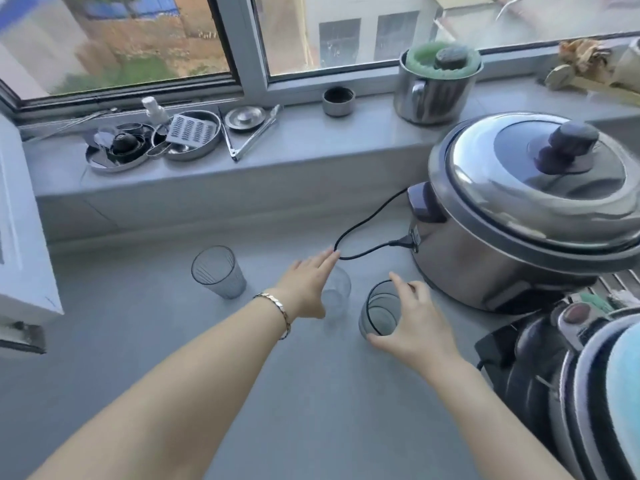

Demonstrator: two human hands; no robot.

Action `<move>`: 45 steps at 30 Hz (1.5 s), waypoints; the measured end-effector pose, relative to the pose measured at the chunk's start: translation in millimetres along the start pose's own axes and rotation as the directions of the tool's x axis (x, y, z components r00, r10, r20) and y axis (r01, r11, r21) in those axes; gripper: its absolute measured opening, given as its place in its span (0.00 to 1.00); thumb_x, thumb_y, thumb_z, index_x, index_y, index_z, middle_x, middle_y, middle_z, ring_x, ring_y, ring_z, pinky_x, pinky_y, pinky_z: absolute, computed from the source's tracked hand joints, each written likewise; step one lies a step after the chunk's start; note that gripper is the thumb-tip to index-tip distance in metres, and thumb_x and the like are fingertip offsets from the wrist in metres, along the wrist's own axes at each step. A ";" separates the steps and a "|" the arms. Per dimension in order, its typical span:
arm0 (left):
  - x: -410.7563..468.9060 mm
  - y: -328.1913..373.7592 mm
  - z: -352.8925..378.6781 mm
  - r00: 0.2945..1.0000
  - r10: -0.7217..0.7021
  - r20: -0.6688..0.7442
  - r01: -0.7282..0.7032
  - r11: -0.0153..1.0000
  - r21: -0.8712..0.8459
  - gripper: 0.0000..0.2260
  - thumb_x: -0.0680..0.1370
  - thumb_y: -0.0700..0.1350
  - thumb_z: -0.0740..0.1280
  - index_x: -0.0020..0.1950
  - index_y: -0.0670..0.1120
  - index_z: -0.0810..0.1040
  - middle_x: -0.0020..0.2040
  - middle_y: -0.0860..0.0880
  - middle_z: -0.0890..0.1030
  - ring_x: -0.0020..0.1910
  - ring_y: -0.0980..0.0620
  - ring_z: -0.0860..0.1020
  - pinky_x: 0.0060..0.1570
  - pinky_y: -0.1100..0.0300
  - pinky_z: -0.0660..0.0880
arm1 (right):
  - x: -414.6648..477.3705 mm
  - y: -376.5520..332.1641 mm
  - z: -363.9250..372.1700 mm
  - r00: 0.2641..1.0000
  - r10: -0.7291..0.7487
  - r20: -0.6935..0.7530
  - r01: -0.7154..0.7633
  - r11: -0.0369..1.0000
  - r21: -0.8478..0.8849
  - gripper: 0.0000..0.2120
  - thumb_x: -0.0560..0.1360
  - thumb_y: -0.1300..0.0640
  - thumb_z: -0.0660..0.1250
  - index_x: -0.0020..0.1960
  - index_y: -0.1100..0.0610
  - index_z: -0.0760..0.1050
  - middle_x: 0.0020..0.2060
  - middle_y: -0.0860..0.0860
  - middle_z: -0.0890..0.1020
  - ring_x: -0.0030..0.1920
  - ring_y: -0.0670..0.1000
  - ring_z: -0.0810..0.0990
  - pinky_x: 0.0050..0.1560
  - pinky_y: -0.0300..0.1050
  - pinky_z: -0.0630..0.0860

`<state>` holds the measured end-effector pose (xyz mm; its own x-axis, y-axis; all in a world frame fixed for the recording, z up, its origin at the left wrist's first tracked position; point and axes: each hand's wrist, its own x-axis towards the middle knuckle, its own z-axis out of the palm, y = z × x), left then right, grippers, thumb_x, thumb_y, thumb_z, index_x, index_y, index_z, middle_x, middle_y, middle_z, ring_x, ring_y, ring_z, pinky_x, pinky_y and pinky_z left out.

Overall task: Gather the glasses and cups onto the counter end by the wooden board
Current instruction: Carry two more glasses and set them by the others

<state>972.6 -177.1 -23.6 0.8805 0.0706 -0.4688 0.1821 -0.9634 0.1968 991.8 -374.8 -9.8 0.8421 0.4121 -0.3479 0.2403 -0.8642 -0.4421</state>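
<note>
Three glasses stand on the grey counter [263, 393]. A smoky ribbed glass [218, 272] stands alone to the left. A clear glass [336, 295] sits in the middle, with my left hand [306, 283] open beside it, fingers stretched flat and the thumb near its base. A dark-rimmed grey glass [380, 314] stands right of it; my right hand [414, 322] curls around its right side, thumb at the base and fingers on the rim. No wooden board is in view.
A large steel cooker [526, 216] with a lid fills the right side, its black cord [360, 233] looping near my left fingertips. Stacked dishes [588, 393] sit at the lower right. A white appliance [20, 237] stands left. Metal trays, tongs and a pot line the windowsill.
</note>
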 end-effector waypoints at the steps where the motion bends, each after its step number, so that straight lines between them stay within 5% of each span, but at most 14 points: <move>1: 5.4 1.5 0.6 0.999 -0.011 0.036 0.012 1.000 -0.019 0.47 0.69 0.40 0.72 0.77 0.53 0.44 0.79 0.52 0.50 0.73 0.46 0.63 0.68 0.54 0.64 | 3.7 1.1 -1.0 1.000 -0.006 0.004 0.006 1.000 -0.005 0.47 0.64 0.43 0.72 0.76 0.46 0.50 0.68 0.49 0.62 0.66 0.54 0.69 0.57 0.46 0.73; 3: 8.0 3.2 3.7 0.998 -0.035 0.054 0.039 0.995 -0.089 0.44 0.68 0.39 0.72 0.76 0.55 0.49 0.75 0.52 0.58 0.65 0.45 0.71 0.53 0.55 0.74 | 9.1 3.1 -1.6 1.000 -0.008 0.016 0.008 1.000 -0.009 0.47 0.64 0.44 0.72 0.76 0.45 0.50 0.68 0.49 0.62 0.66 0.53 0.69 0.57 0.45 0.73; 6: -6.5 2.3 10.3 0.994 -0.104 -0.024 0.101 0.987 -0.122 0.40 0.67 0.45 0.73 0.74 0.54 0.55 0.67 0.49 0.66 0.55 0.43 0.76 0.43 0.56 0.72 | 11.4 3.3 -0.8 0.999 -0.012 0.038 0.012 1.000 -0.012 0.47 0.64 0.44 0.72 0.76 0.45 0.50 0.67 0.49 0.62 0.66 0.53 0.67 0.58 0.44 0.71; 12: -75.8 -3.2 31.1 0.905 -0.400 -0.144 0.326 0.871 -0.368 0.39 0.66 0.54 0.72 0.73 0.52 0.58 0.64 0.49 0.68 0.59 0.44 0.75 0.54 0.55 0.73 | -2.0 -10.5 2.3 0.989 -0.096 0.110 0.103 0.993 -0.062 0.47 0.66 0.45 0.72 0.76 0.45 0.49 0.68 0.48 0.61 0.67 0.52 0.66 0.59 0.44 0.71; 19: -215.2 -21.2 64.9 0.714 -0.653 -0.253 0.434 0.696 -0.572 0.37 0.66 0.56 0.73 0.70 0.49 0.62 0.68 0.54 0.68 0.68 0.51 0.66 0.64 0.58 0.68 | -48.9 -73.9 16.6 0.890 -0.389 0.238 0.438 0.875 -0.209 0.46 0.67 0.46 0.71 0.76 0.43 0.48 0.70 0.47 0.59 0.69 0.50 0.63 0.58 0.43 0.72; 29: -487.6 -27.6 169.7 0.285 -0.935 -0.212 0.545 0.340 -0.767 0.39 0.66 0.57 0.73 0.73 0.55 0.60 0.67 0.54 0.68 0.69 0.51 0.67 0.64 0.57 0.69 | -227.6 -215.9 116.8 0.452 -0.731 0.510 0.890 0.407 -0.205 0.48 0.65 0.46 0.73 0.76 0.43 0.48 0.72 0.49 0.59 0.70 0.53 0.64 0.60 0.45 0.73; 35: -667.2 12.2 249.5 -0.055 -0.994 -0.098 0.571 0.049 -0.820 0.32 0.62 0.55 0.75 0.64 0.57 0.69 0.59 0.52 0.73 0.60 0.48 0.72 0.52 0.55 0.74 | -389.9 -274.4 194.5 0.175 -0.756 0.631 0.985 0.136 -0.109 0.48 0.63 0.45 0.73 0.75 0.42 0.49 0.69 0.49 0.62 0.68 0.54 0.67 0.56 0.49 0.76; 45: -880.1 87.0 371.9 -0.456 -0.871 0.180 0.482 -0.412 -0.773 0.31 0.65 0.57 0.72 0.65 0.53 0.67 0.59 0.48 0.74 0.59 0.46 0.74 0.50 0.56 0.72 | -623.0 -316.7 299.1 -0.182 -0.623 0.760 0.979 -0.186 0.082 0.49 0.63 0.44 0.74 0.75 0.44 0.50 0.67 0.50 0.65 0.62 0.54 0.73 0.56 0.46 0.74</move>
<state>50.8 -419.3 85.9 -0.6392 0.7608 -0.1124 0.6880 0.6310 0.3584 246.7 -271.5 99.7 -0.6706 0.6829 -0.2897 0.7399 0.5881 -0.3265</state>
